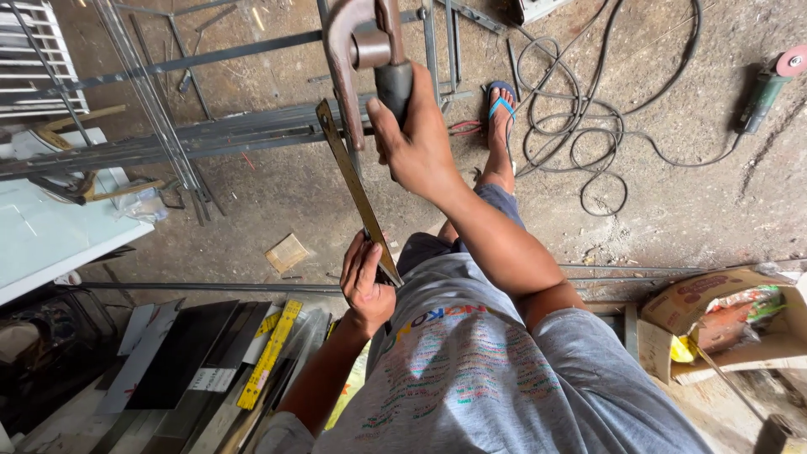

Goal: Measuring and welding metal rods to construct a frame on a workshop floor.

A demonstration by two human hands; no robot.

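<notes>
The right hand (418,143) holds a closed grip on the black handle (393,84) of a rust-brown lever tool (349,50). The left hand (367,286) holds a closed grip on the lower end of a flat metal strip (353,181), which slants upward beside the tool, above the concrete floor (689,193).

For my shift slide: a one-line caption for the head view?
Right hand grips a rusty clamp tool's handle; left hand steadies a flat metal strip.
</notes>
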